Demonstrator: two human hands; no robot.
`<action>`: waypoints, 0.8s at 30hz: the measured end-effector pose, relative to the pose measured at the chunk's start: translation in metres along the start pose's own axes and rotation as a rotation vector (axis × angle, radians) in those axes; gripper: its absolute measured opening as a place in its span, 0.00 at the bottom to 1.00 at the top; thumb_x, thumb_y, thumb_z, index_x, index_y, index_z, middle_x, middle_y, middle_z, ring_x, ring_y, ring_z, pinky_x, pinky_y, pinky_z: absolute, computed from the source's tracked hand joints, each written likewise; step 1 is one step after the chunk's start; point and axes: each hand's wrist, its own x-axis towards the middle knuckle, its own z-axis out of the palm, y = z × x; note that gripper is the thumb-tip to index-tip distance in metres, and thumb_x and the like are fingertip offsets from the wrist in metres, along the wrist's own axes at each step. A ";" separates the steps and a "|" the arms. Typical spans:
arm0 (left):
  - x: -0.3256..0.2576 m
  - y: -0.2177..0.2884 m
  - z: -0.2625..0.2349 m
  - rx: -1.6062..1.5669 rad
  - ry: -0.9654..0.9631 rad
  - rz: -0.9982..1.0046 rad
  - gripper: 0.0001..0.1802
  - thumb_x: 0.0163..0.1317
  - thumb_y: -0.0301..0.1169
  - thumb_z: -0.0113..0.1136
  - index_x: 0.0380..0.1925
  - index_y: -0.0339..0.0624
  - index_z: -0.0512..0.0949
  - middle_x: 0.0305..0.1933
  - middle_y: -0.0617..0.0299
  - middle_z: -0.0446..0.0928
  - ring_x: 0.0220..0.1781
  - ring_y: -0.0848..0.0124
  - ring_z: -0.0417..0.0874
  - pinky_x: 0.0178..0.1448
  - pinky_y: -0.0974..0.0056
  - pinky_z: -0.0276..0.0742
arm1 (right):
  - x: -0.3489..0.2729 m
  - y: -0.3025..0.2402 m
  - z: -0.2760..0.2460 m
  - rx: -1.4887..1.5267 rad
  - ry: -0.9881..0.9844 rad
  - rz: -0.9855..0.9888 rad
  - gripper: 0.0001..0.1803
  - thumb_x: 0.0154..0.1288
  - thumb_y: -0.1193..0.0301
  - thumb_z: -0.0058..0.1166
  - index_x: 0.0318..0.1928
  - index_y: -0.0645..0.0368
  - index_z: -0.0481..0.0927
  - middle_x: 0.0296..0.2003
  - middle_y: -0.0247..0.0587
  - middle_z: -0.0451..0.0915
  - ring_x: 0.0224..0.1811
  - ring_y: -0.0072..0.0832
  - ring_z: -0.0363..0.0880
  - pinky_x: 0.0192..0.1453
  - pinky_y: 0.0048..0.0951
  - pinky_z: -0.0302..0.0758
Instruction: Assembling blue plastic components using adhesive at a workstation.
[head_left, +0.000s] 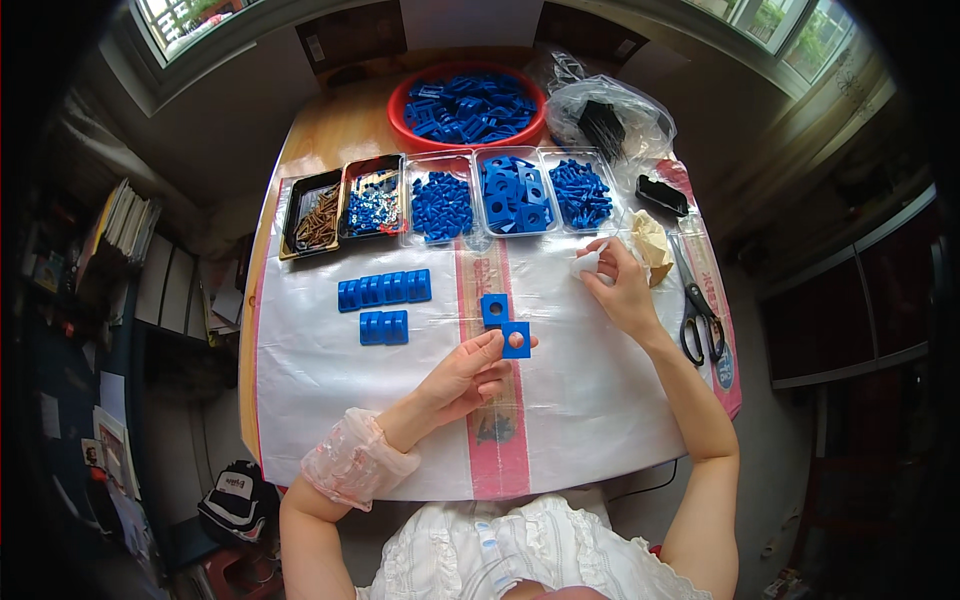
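My left hand [467, 373] is closed, pinching a flat blue square plate [524, 350] with a round hole. Just beyond it, a second blue holed plate [494, 308] lies on the white sheet. My right hand [623, 287] is over the right side of the table, its fingers closed on a small white object [586, 263] whose kind I cannot make out; it may be a crumpled tissue. To the left of the plates sit two rows of ribbed blue parts, a longer row [384, 290] and a shorter row [384, 328].
Beyond my hands stand trays of brown screws [318, 222], small metal-and-blue pieces [372, 205], blue pegs [441, 205], holed plates [516, 193] and more pegs [580, 193]. Behind is a red basin [396, 112] of blue parts. Black scissors [702, 318] and crumpled brown paper [652, 242] lie right.
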 end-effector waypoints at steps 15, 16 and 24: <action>0.001 -0.002 -0.001 0.026 0.007 0.019 0.16 0.72 0.44 0.54 0.48 0.46 0.77 0.58 0.62 0.76 0.26 0.88 0.60 0.25 0.81 0.59 | -0.015 -0.019 -0.010 -0.113 0.080 -0.040 0.30 0.56 0.81 0.64 0.58 0.64 0.66 0.50 0.56 0.80 0.54 0.42 0.82 0.62 0.34 0.76; 0.001 -0.002 0.000 0.026 0.009 0.017 0.16 0.72 0.44 0.54 0.48 0.46 0.77 0.58 0.62 0.76 0.26 0.88 0.60 0.25 0.81 0.59 | -0.020 -0.024 -0.012 -0.180 0.126 -0.061 0.28 0.56 0.82 0.63 0.57 0.64 0.67 0.49 0.55 0.80 0.52 0.42 0.82 0.60 0.33 0.77; -0.005 0.004 0.014 0.000 0.028 0.055 0.16 0.71 0.45 0.56 0.47 0.45 0.78 0.60 0.63 0.71 0.27 0.84 0.58 0.26 0.80 0.62 | -0.073 -0.051 -0.010 0.081 -0.088 -0.033 0.18 0.58 0.79 0.63 0.49 0.62 0.74 0.45 0.41 0.80 0.48 0.30 0.81 0.48 0.29 0.78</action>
